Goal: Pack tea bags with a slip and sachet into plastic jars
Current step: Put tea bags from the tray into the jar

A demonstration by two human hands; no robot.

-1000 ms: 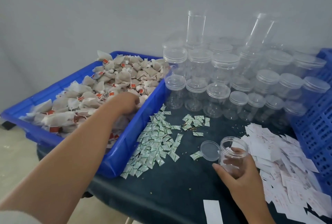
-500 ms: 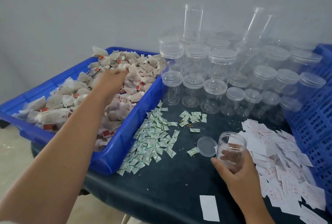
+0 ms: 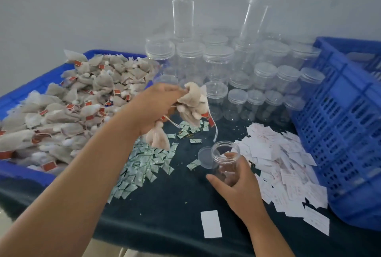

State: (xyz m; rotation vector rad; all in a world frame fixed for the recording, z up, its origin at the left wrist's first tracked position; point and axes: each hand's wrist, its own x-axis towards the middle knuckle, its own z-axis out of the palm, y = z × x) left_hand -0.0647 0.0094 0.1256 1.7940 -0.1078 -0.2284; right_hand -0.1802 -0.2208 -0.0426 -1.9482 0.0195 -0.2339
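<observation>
The left hand has come up out of the blue tray and now hangs above the worktop, its fingers closed round a bunch of tea bags. A second ago it was still down in the heap, which now lies off to its left. One bag dangles under the palm, and strings with red tags trail from the bunch toward the right hand. The bags blur together, so their number is hard to tell, perhaps four or five.

The right hand has kept its place. It grips the open jar, thumb on the near side and fingers wrapped round the far side, with the mouth tipped toward the left hand. Nothing shows inside the jar. Its lid lies just to the left of this hand's fingertips.

The pick looks done, so the bunch only has to cross to the jar mouth, ahead of and below the left hand. The loose bag and trailing strings could catch on the rim. The sachets lie beneath the left hand and the slips just right of the right hand, and both are yet to go in.
</observation>
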